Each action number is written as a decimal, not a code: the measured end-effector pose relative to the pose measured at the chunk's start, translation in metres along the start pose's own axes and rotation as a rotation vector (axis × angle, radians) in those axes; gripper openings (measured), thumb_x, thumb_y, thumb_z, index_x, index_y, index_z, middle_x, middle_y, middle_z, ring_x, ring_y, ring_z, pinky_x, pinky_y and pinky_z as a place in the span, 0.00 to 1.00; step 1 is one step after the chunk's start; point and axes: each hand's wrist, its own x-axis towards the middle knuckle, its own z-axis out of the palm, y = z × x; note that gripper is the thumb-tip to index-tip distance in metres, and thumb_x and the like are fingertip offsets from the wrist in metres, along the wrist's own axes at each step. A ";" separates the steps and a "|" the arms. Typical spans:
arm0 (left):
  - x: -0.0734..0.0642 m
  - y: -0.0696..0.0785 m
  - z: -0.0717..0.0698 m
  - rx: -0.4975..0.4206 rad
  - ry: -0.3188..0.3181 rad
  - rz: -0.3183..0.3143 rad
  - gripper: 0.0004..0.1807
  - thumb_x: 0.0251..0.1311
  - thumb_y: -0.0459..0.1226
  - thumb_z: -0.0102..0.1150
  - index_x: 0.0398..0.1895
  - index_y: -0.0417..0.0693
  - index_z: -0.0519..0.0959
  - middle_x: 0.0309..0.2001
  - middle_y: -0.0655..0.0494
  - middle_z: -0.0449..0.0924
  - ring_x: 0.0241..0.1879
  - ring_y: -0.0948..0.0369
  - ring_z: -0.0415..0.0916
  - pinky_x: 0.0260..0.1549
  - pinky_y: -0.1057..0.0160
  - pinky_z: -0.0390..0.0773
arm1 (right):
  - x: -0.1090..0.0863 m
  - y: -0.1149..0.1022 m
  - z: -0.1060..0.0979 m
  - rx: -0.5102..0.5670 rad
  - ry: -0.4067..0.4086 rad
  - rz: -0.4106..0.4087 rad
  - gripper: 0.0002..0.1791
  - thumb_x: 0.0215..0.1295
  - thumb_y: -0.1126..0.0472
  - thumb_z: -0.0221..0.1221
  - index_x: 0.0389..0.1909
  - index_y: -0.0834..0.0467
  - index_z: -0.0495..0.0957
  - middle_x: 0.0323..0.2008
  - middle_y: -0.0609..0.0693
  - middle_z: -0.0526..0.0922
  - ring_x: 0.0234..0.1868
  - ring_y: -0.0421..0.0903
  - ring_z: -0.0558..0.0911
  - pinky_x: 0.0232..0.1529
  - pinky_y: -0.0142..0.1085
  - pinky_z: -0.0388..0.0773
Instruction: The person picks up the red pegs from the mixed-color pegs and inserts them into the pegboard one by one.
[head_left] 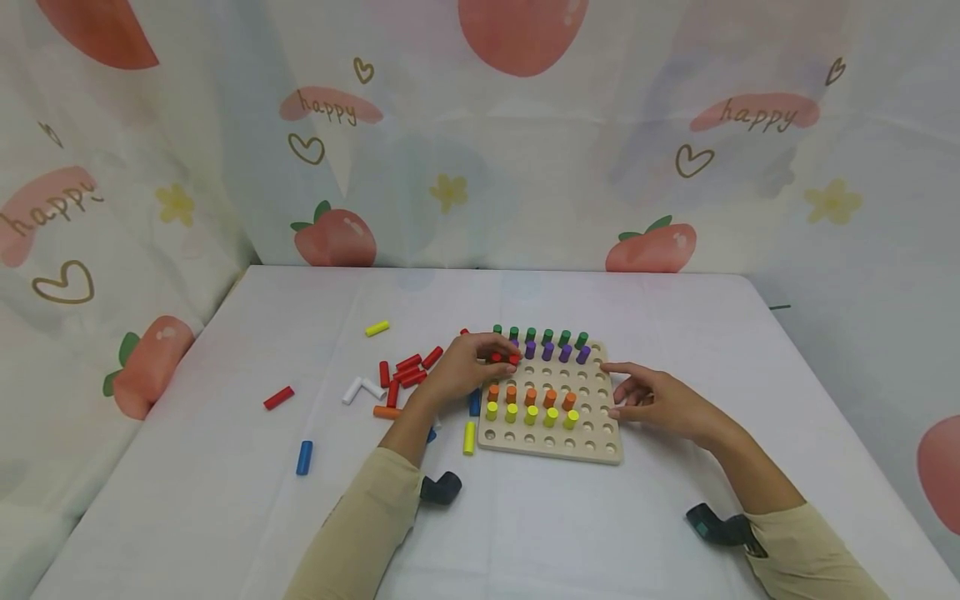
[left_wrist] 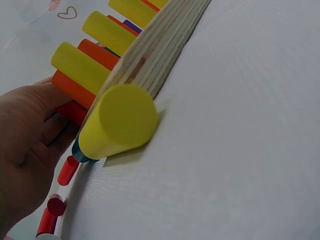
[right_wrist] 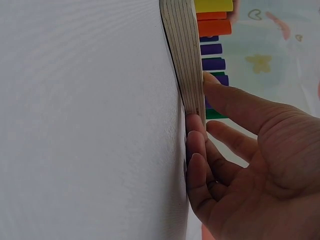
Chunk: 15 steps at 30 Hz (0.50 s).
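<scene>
A wooden pegboard [head_left: 543,450] lies on the table with rows of green, purple, orange and yellow pegs standing in it. Over its left side, my left hand [head_left: 459,367] pinches a red peg [head_left: 513,359] at the board's surface. A second red peg [head_left: 496,357] is close to the fingers, partly covered by them. My right hand [head_left: 663,404] holds the board's right edge. In the right wrist view its thumb [right_wrist: 235,100] lies at the board's top face, the other fingers against the side edge.
Loose red pegs [head_left: 408,362] lie in a group left of the board, with white pegs [head_left: 352,390] and an orange peg [head_left: 386,412] near them. A yellow peg [head_left: 469,437] lies beside the board. Farther left are a blue peg [head_left: 303,457] and a red peg [head_left: 279,397].
</scene>
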 end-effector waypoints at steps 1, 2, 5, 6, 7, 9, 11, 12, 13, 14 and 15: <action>0.000 0.000 0.000 0.000 0.001 0.000 0.11 0.66 0.38 0.70 0.51 0.58 0.86 0.44 0.68 0.85 0.50 0.63 0.80 0.58 0.58 0.77 | 0.000 0.000 0.000 0.001 0.000 0.000 0.40 0.64 0.58 0.73 0.74 0.59 0.67 0.42 0.52 0.80 0.42 0.51 0.75 0.39 0.32 0.75; 0.000 0.000 0.000 -0.001 0.000 0.003 0.11 0.66 0.38 0.70 0.51 0.57 0.86 0.45 0.68 0.85 0.51 0.63 0.80 0.58 0.59 0.77 | 0.000 0.000 0.000 0.001 0.000 -0.001 0.40 0.64 0.58 0.73 0.74 0.59 0.67 0.42 0.52 0.80 0.42 0.51 0.75 0.39 0.32 0.75; 0.000 0.001 -0.001 -0.001 -0.002 0.010 0.11 0.66 0.38 0.70 0.51 0.57 0.86 0.45 0.67 0.84 0.51 0.63 0.80 0.57 0.59 0.77 | 0.000 0.000 0.000 0.002 0.000 -0.003 0.40 0.64 0.58 0.73 0.74 0.60 0.67 0.43 0.53 0.80 0.42 0.51 0.75 0.40 0.32 0.75; 0.000 0.001 -0.001 0.002 -0.004 0.012 0.11 0.66 0.38 0.70 0.51 0.57 0.86 0.45 0.68 0.84 0.51 0.63 0.80 0.57 0.60 0.77 | 0.000 0.000 0.000 0.004 0.000 -0.004 0.40 0.64 0.58 0.73 0.74 0.60 0.67 0.43 0.53 0.80 0.42 0.51 0.75 0.40 0.32 0.75; 0.000 0.001 -0.001 0.004 -0.005 0.016 0.12 0.66 0.38 0.70 0.51 0.57 0.86 0.45 0.68 0.84 0.51 0.64 0.80 0.57 0.60 0.77 | 0.000 0.000 0.000 0.005 -0.001 -0.006 0.40 0.64 0.59 0.73 0.75 0.60 0.67 0.43 0.53 0.80 0.42 0.51 0.75 0.40 0.32 0.75; -0.001 0.001 -0.002 0.007 -0.009 0.025 0.12 0.66 0.38 0.70 0.51 0.58 0.86 0.45 0.68 0.84 0.51 0.64 0.80 0.57 0.60 0.77 | 0.000 0.000 0.000 0.008 -0.002 -0.009 0.40 0.64 0.59 0.72 0.75 0.60 0.67 0.42 0.53 0.79 0.41 0.51 0.75 0.40 0.32 0.75; -0.001 0.000 -0.003 0.009 -0.012 0.037 0.12 0.66 0.38 0.70 0.51 0.58 0.86 0.45 0.68 0.84 0.51 0.64 0.80 0.57 0.60 0.77 | -0.001 0.000 0.000 0.011 -0.004 -0.013 0.40 0.64 0.59 0.73 0.75 0.60 0.67 0.42 0.53 0.79 0.41 0.51 0.75 0.40 0.32 0.75; -0.001 0.000 -0.003 0.009 -0.013 0.043 0.12 0.66 0.38 0.70 0.51 0.58 0.86 0.45 0.68 0.84 0.52 0.65 0.80 0.57 0.61 0.77 | -0.001 0.000 0.000 0.012 -0.004 -0.014 0.40 0.64 0.60 0.73 0.75 0.60 0.67 0.42 0.52 0.79 0.41 0.51 0.75 0.39 0.32 0.75; -0.001 0.000 -0.004 0.008 -0.015 0.048 0.12 0.66 0.38 0.70 0.52 0.58 0.86 0.45 0.68 0.85 0.52 0.65 0.80 0.57 0.61 0.77 | -0.001 0.000 0.000 0.013 -0.004 -0.015 0.40 0.64 0.60 0.73 0.75 0.60 0.67 0.42 0.52 0.79 0.41 0.51 0.75 0.39 0.32 0.75; -0.001 0.000 -0.004 0.009 -0.016 0.052 0.12 0.66 0.38 0.70 0.52 0.57 0.86 0.45 0.68 0.85 0.52 0.65 0.80 0.57 0.62 0.77 | -0.001 0.000 0.000 0.014 -0.004 -0.015 0.40 0.64 0.60 0.73 0.75 0.60 0.67 0.42 0.52 0.79 0.41 0.51 0.75 0.39 0.32 0.75; -0.001 0.000 -0.004 0.011 -0.016 0.055 0.12 0.66 0.38 0.70 0.52 0.57 0.86 0.45 0.68 0.85 0.51 0.65 0.80 0.56 0.62 0.77 | -0.001 0.000 0.000 0.015 -0.004 -0.015 0.40 0.63 0.60 0.73 0.75 0.60 0.67 0.42 0.52 0.79 0.41 0.51 0.75 0.39 0.32 0.75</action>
